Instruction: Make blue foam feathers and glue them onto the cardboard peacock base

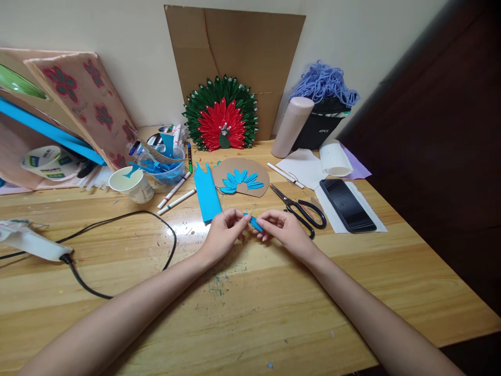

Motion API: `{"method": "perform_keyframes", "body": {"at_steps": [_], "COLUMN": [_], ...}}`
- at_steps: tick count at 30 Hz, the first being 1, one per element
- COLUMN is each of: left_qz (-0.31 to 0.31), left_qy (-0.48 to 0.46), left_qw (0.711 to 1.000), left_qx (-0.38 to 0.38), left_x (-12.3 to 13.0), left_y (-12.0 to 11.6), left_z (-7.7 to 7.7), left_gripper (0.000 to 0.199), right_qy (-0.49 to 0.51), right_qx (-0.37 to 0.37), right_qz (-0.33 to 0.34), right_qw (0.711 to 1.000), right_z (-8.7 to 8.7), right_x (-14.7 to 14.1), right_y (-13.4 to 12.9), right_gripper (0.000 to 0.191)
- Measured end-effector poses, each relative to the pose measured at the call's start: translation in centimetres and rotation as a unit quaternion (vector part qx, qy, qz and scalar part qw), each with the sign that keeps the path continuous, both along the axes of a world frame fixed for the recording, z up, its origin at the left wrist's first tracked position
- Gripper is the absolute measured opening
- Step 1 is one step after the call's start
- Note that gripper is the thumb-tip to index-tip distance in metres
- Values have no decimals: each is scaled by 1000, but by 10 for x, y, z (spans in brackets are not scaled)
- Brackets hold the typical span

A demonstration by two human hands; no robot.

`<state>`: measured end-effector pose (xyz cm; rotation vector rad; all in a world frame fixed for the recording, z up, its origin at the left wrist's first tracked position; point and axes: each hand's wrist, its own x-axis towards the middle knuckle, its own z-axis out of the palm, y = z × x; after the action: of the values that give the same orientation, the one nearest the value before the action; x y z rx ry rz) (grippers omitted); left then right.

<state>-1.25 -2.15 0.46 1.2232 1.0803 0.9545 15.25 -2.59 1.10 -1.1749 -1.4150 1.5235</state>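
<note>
Between my two hands is a small blue paper petal (255, 224). My left hand (226, 232) pinches its left end between thumb and fingers. At its other end, my right hand (285, 232) grips it the same way. Just beyond lies a rounded cardboard piece (256, 175) with a fan of blue petals (241, 180) on it. A folded blue paper strip (207, 196), notched at its far end, lies beside my left hand. Black-handled scissors (299, 209) rest half open beyond my right hand.
A green and red peacock craft (221, 117) leans on a cardboard sheet (250, 47). A white glue gun (33, 240) with a black cord lies left. Near it stand a paper cup (135, 188) and a tub of blue scraps (172, 172). A phone (348, 205) lies right.
</note>
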Motion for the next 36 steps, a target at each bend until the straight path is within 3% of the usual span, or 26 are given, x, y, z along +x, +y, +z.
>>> {"method": "perform_keyframes", "body": {"at_steps": [13,18,26,36], "left_qz": [-17,-7,-10,0], "left_qy": [47,49,51,33], "left_qw": [998,998,998,999], "left_qx": [33,35,41,37], "left_x": [-3,-4,-4,-4], "left_y": [0,0,1,-1], "left_z": [-6,-6,-6,-7], "left_gripper": [26,26,27,26], "right_qy": [-8,-10,-13,-21], "right_qx": [4,-15,-4,-46], "right_qz": [-72,-44,-60,7], "right_qw": [997,999,998,999], "right_z": [-2,-2,-1,3], "right_x": [2,3,5,2], "right_y": [4,4,5,2], "right_gripper": [31,31,32,30]}}
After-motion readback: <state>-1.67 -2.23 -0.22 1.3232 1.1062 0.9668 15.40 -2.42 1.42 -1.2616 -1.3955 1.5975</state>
